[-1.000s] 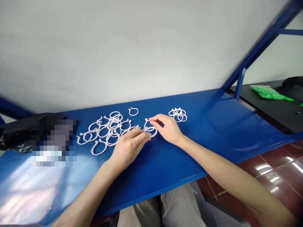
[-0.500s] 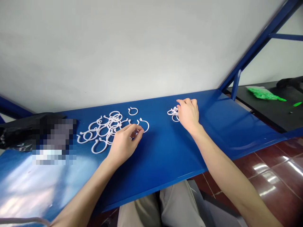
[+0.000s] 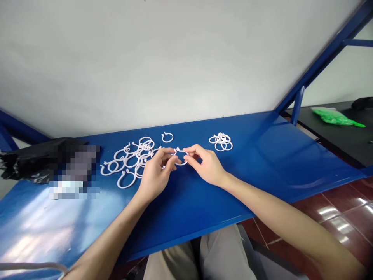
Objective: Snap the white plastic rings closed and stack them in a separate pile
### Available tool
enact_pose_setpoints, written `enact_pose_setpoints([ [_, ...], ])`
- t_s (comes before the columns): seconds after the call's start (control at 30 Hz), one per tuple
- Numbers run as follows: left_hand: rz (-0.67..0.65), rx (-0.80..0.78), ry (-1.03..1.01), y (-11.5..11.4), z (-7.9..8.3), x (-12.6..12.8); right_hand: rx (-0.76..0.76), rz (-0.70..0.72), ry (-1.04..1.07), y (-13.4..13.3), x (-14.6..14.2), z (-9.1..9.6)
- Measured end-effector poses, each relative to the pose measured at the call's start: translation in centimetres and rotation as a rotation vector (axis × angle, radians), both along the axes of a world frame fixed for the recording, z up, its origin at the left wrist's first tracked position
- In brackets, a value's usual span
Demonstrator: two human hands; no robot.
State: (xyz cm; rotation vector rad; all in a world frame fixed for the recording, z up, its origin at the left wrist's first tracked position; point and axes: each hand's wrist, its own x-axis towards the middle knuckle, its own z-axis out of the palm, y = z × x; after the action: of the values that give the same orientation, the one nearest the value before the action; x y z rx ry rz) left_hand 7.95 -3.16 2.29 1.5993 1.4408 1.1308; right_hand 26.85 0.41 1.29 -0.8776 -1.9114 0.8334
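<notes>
White open ring of thin, plastic-looking rod with small knobs at its two ends (image 3: 181,164) sits at the centre of the frame, gripped between both hands. The left hand (image 3: 155,171) has its thumb and index finger closed to a narrow pinch at the ring's left side, near the knobbed ends. The right hand (image 3: 207,165) pinches the opposite side between thumb and forefinger, its other fingers curled in. Holding it from both sides probably steadies so light a piece and leaves the gap at the top in sight. Some white also shows below the left fingers; whether it belongs to another ring I cannot tell.

To the left of centre, a loose, overlapping heap of similar white rings (image 3: 142,153) spreads beside and partly behind the left hand, within its easy reach. A smaller overlapping cluster of white rings (image 3: 223,140) lies right of centre, beyond the right hand; that spacing seems to keep the two groups from mixing. One lone white ring (image 3: 167,142) rests between them, above the left hand in the frame.

Relative to the hands, the held ring lies directly between the fingertips, above the glossy blue tabletop (image 3: 201,206), apart from the smaller cluster.
</notes>
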Motion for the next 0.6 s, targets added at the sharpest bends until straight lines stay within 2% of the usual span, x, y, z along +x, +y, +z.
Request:
enact_pose_setpoints([
  [0.3,-0.051,0.001,-0.045,-0.6,0.4,-0.2,0.116,0.074,-0.035,-0.7,0.1,0.9],
  [0.47,-0.115,-0.002,-0.057,-0.6,0.5,-0.9,0.262,0.140,-0.071,-0.8,0.1,0.8],
  [0.6,-0.156,-0.005,0.024,-0.5,0.2,-1.5,0.406,0.197,-0.131,-0.4,0.5,0.4],
])
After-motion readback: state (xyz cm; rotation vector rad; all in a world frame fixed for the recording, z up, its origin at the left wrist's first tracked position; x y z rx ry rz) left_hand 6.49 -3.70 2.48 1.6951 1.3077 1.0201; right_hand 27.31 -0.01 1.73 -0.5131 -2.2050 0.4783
